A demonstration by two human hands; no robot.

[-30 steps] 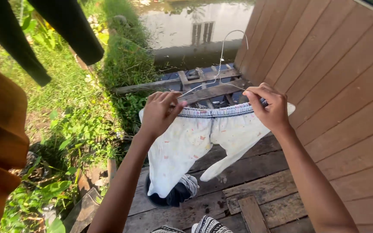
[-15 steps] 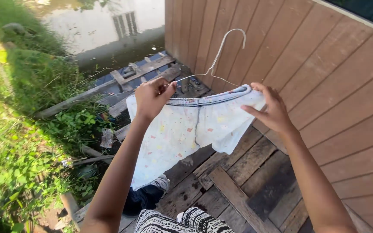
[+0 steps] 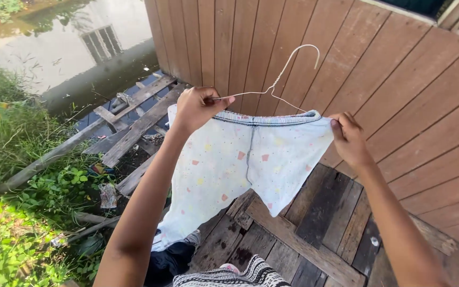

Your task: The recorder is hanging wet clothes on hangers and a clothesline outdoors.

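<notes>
The person is holding up a pair of white shorts (image 3: 240, 165) with small coloured specks, stretched out by the waistband between both hands. The left hand (image 3: 196, 109) is pinching one end of the waistband together with the wire hanger (image 3: 277, 85), fingers closed on both. The right hand (image 3: 349, 139) is gripping the other end of the waistband, fingers curled tight around the cloth. The two hands are well apart, with the waistband pulled nearly straight between them. The hanger's hook is rising above the shorts, in front of the brown plank wall (image 3: 399, 79). The shorts are hanging in the air over a worn wooden deck (image 3: 314, 228), one leg dangling lower on the left. Still water (image 3: 54, 53) is lying beyond the deck, and green plants (image 3: 11, 202) are growing on the left.
</notes>
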